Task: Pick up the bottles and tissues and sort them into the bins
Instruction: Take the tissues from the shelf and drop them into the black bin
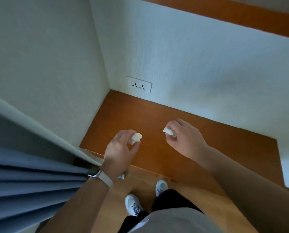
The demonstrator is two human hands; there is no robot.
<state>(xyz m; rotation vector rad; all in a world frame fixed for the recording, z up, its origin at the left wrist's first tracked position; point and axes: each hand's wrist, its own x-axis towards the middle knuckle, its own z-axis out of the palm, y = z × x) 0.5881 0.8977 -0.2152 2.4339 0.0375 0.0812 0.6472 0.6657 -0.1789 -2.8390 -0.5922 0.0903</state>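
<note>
Left hand (120,148), pale-strapped watch (98,175) at the wrist: fingers and thumb pinch a crumpled white tissue (136,137) over the brown wooden desk (224,148). Right hand (185,138): fingers curled round a second crumpled tissue (169,131), over the same desk. Surroundings: double wall socket (139,84) in the corner, blue curtain (31,182) at left.
</note>
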